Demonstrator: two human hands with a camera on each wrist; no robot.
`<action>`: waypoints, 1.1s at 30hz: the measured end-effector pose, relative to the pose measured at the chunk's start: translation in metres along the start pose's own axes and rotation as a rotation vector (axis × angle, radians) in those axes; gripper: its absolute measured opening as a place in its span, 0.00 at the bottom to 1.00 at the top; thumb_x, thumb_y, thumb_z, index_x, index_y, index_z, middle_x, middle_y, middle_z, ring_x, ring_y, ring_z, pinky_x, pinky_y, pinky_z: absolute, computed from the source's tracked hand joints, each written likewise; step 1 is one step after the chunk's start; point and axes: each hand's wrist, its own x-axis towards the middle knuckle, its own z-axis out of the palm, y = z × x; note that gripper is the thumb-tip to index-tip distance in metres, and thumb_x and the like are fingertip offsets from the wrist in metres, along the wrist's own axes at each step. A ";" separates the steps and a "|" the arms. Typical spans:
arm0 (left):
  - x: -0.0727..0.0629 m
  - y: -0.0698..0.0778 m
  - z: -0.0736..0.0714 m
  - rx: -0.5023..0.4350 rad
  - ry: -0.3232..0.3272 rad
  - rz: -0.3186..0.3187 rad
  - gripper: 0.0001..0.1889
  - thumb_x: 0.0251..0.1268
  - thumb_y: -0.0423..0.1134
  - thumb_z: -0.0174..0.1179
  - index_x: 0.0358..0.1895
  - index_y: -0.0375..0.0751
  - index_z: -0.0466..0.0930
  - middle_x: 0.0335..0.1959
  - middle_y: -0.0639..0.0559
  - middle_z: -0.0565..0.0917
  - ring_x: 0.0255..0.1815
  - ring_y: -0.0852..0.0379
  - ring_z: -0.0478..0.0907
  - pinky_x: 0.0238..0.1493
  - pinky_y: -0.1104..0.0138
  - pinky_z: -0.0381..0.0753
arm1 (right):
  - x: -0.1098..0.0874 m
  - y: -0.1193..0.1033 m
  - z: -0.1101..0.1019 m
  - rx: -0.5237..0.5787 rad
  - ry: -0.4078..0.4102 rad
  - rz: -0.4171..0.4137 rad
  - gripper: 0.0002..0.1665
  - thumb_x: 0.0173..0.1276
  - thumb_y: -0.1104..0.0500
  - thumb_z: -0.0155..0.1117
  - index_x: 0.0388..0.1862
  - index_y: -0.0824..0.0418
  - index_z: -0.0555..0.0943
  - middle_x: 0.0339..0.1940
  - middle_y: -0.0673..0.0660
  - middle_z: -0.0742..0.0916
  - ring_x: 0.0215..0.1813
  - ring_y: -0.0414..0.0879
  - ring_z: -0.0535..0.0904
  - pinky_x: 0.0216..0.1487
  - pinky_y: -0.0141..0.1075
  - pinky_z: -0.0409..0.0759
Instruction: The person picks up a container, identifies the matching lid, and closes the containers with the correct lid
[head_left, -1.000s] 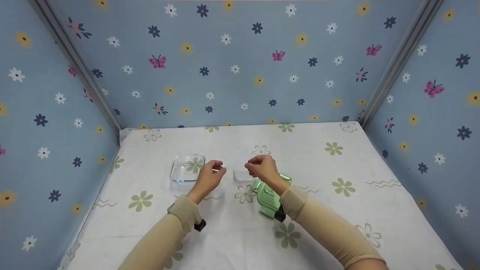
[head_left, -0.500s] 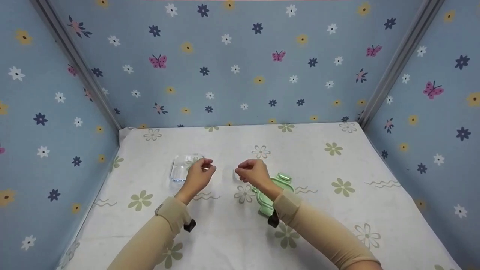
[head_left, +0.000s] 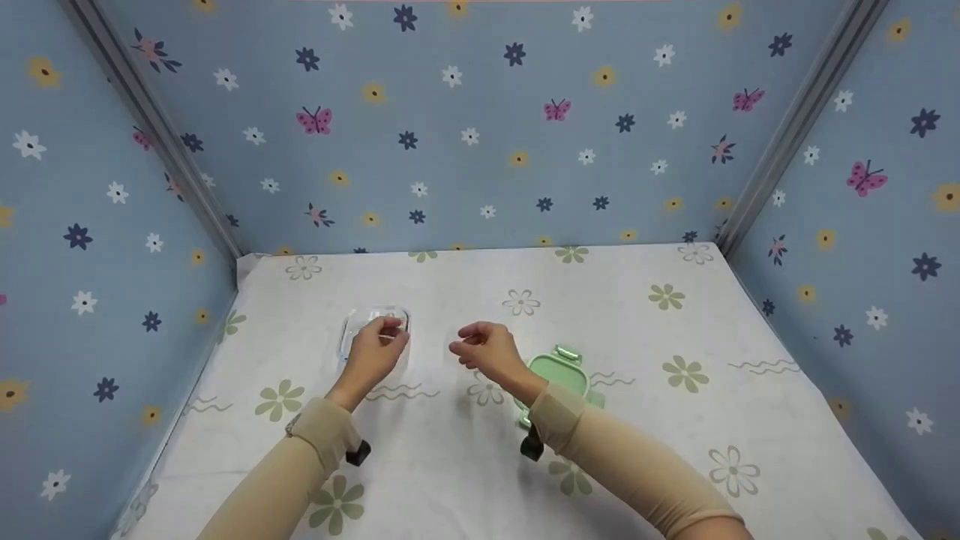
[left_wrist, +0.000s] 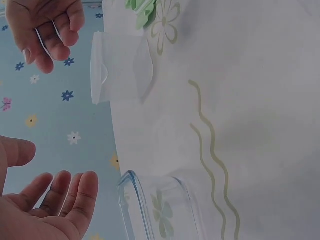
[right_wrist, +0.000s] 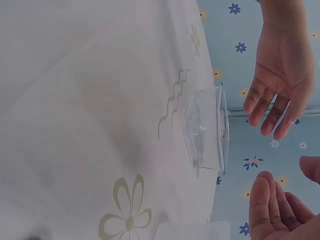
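Presently, both hands stand above the counter [head_left: 450, 480], apart from each other and with nothing visible in either. The left hand [head_left: 371, 356] has its fingers loosely extended and its thumb spread away. Behind and partly beneath it sits the glass container [right_wrist: 206, 135], upright and uncovered; its contents, if any, cannot be made out through the glare. The right hand [head_left: 491, 354] is likewise relaxed, fingers slightly bent, thumb clear of them. Below it stands the translucent tub [left_wrist: 122, 70], upright, just beside the glass container. The green lid [head_left: 559, 373] lies flat on the counter to the right hand's own right, partly hidden by that wrist.

Status, as judged from this layout: the lid is off and the pieces are set apart, which may be counted as done. Outstanding: neither vessel is covered, the lid is untouched, and neither hand has a grip.
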 end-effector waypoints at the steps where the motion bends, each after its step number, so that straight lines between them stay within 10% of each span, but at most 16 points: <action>1: 0.000 -0.001 -0.002 0.004 0.006 -0.002 0.19 0.78 0.33 0.60 0.64 0.24 0.79 0.56 0.30 0.86 0.57 0.37 0.85 0.64 0.47 0.84 | 0.000 0.000 0.002 0.000 -0.002 0.004 0.19 0.72 0.60 0.76 0.56 0.68 0.85 0.41 0.59 0.91 0.36 0.44 0.89 0.42 0.35 0.92; 33: 0.014 -0.053 -0.059 0.115 0.101 -0.084 0.26 0.81 0.38 0.58 0.72 0.23 0.71 0.71 0.25 0.75 0.73 0.29 0.73 0.78 0.43 0.72 | 0.018 0.010 0.045 -0.013 0.013 0.005 0.36 0.72 0.53 0.78 0.72 0.65 0.78 0.61 0.65 0.86 0.57 0.51 0.86 0.60 0.43 0.89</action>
